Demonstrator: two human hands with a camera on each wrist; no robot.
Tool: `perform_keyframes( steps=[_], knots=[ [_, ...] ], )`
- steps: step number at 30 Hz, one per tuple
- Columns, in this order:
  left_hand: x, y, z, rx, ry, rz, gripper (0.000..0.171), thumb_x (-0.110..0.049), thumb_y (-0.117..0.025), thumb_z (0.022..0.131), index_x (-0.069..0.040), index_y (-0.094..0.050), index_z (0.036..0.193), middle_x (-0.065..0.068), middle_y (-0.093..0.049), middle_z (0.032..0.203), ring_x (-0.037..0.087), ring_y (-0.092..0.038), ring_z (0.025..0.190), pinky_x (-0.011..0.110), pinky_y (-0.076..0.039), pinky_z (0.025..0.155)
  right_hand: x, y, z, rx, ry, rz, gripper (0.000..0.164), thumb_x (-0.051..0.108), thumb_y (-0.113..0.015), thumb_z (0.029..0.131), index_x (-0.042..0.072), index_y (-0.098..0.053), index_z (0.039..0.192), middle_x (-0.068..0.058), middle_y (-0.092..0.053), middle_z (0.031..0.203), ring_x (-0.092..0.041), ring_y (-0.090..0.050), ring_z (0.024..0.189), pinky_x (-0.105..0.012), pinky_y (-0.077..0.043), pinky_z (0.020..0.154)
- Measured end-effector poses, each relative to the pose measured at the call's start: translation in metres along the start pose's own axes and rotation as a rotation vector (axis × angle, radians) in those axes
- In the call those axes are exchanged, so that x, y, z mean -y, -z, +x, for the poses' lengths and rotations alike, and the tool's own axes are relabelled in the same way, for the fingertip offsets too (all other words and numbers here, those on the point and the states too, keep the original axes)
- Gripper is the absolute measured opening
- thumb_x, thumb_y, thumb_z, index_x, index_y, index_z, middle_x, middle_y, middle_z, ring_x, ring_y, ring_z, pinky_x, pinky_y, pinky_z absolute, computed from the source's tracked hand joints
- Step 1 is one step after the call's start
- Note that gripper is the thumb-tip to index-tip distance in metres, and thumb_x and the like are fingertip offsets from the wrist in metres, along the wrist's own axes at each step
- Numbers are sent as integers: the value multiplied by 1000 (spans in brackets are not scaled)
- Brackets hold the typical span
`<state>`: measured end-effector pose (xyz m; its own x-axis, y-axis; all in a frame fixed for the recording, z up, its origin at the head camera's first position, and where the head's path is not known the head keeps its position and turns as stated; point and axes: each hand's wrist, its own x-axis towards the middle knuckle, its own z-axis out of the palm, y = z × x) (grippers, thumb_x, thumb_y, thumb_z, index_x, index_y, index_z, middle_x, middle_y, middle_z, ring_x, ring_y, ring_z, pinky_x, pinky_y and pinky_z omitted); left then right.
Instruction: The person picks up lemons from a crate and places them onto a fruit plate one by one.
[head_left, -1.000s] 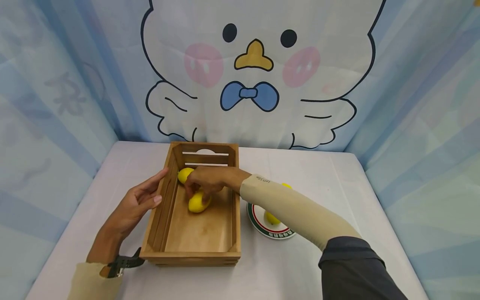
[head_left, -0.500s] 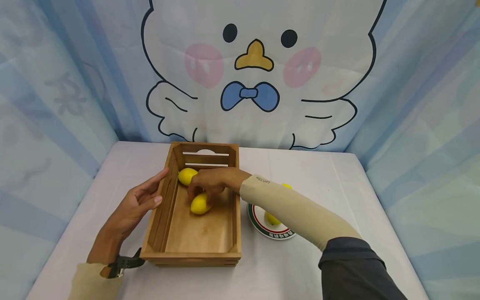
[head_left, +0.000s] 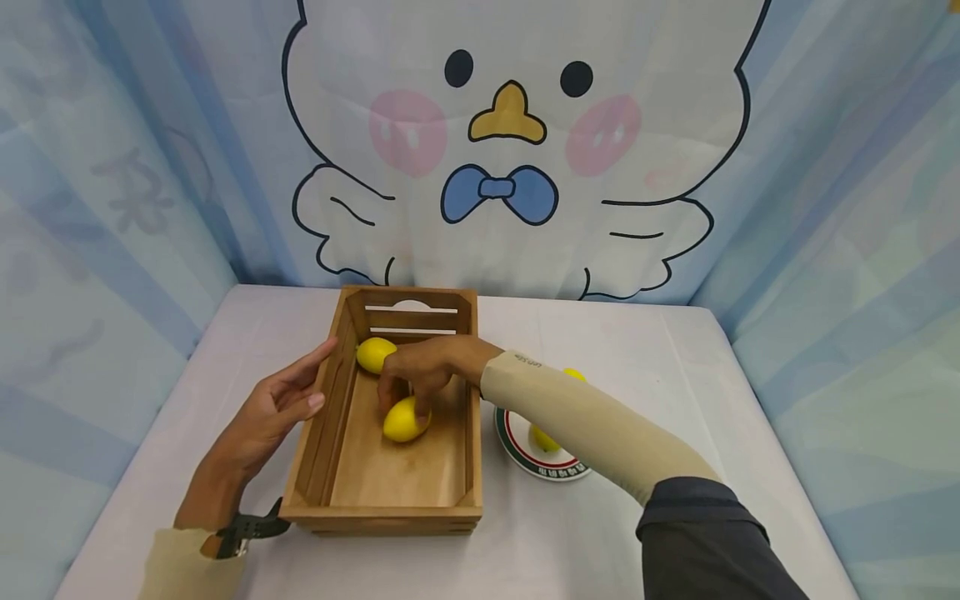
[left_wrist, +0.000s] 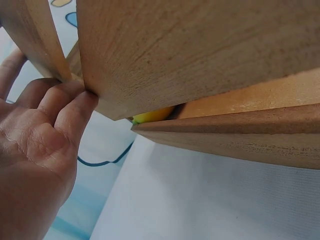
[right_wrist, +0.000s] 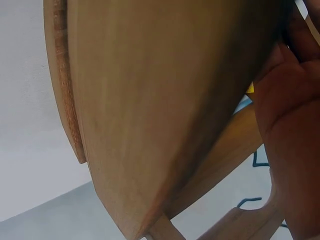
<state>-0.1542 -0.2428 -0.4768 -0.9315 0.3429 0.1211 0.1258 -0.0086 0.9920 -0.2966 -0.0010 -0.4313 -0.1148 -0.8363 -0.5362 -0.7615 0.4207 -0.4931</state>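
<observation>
While the left wall of the wooden crate (head_left: 382, 513) is touched from outside by the loosely extended fingers of the left hand (head_left: 273, 408), one lemon (head_left: 405, 422) is pinched by the right hand (head_left: 426, 367) near the crate's middle. Another lemon (head_left: 375, 356) is seen at the far left inside. On the right, a plate (head_left: 522, 437) is partly covered by the right sleeve (head_left: 600, 429).

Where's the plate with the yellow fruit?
In the head view, the plate stands on the white table, just right of the wooden crate, partly hidden by the right sleeve.
</observation>
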Motion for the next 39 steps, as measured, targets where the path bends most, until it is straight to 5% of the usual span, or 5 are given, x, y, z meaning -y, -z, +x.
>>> perform_keyframes(
  steps=[11, 25, 39],
  knots=[
    [-3, -1, -1, 19, -13, -16, 68, 2, -52, 108, -13, -27, 170, 4, -13, 181, 7, -9, 166, 6, -32, 116, 3, 3, -5, 10, 101, 149, 54, 7, -92, 82, 20, -77, 132, 14, -76, 125, -2, -67, 117, -26, -52, 111],
    [-4, -2, 0, 17, -2, -25, 68, 2, -52, 108, -12, -27, 170, 6, -12, 181, 4, -13, 164, 7, -34, 116, 1, 2, -9, -82, 204, 185, 52, 8, -92, 82, 18, -77, 131, 8, -77, 128, -2, -68, 118, -28, -55, 109],
    [-3, 0, 0, -5, 36, 3, 69, -1, -53, 108, -18, -28, 170, 4, -11, 181, 22, -4, 168, 6, -33, 116, 0, 3, -9, -92, 276, 298, 50, 6, -92, 82, 16, -78, 129, 6, -77, 127, -5, -69, 118, -25, -58, 104]
  ],
)
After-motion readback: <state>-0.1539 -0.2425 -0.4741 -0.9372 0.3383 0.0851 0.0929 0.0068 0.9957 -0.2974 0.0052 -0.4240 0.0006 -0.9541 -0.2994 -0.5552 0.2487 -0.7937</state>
